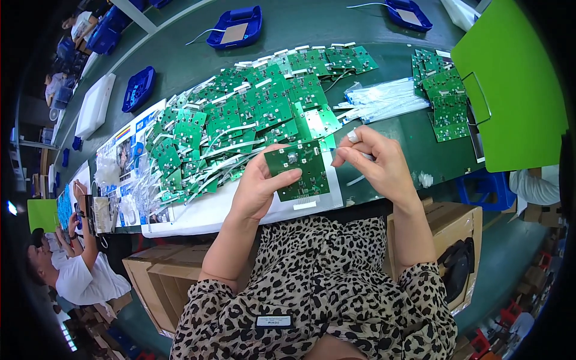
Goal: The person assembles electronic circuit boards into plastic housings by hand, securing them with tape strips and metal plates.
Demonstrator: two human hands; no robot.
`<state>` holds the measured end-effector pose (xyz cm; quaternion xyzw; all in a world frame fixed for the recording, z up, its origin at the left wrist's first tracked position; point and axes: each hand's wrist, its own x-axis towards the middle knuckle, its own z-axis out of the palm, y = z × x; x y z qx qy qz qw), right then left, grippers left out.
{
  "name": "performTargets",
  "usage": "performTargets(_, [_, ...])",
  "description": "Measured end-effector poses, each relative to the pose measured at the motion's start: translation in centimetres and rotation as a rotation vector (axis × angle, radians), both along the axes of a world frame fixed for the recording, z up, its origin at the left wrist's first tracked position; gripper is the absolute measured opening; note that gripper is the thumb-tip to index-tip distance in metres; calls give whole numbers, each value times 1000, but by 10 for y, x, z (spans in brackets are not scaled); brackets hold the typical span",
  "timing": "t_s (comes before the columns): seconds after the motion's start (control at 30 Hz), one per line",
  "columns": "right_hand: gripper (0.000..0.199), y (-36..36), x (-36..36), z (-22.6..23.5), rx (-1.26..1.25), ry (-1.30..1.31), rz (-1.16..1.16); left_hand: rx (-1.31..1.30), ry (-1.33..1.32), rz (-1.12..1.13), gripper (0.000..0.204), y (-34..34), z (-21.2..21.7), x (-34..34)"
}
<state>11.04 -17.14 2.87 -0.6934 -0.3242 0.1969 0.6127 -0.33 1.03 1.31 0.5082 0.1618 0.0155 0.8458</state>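
My left hand (258,185) grips a green circuit board (309,180) by its left side, thumb across its face. The board is tilted up in front of my torso, with a white connector at its lower edge. Just right of the board, my right hand (384,165) is raised with thumb and forefinger pinched together. White wraps show on its fingers; what the pinch holds, if anything, I cannot make out. Beyond both hands spreads a heap of green circuit boards (258,99) with white flat cables, and a bundle of white flat cables (390,99) lies to its right.
More boards (450,114) lie at the right beside a lime-green panel (510,90). Blue plastic housings (252,24) stand along the far side. Cardboard boxes (171,270) flank my body below the table. Another person (90,273) works at the left.
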Motion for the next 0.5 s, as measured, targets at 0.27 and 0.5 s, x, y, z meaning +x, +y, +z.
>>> performTargets(0.27, [11, 5, -4, 4, -34, 110, -20, 3, 21, -10, 42, 0, 0, -1])
performTargets(0.5, [11, 7, -5, 1, -56, 133, -23, 17, 26, -21, 43, -1, 0, -2])
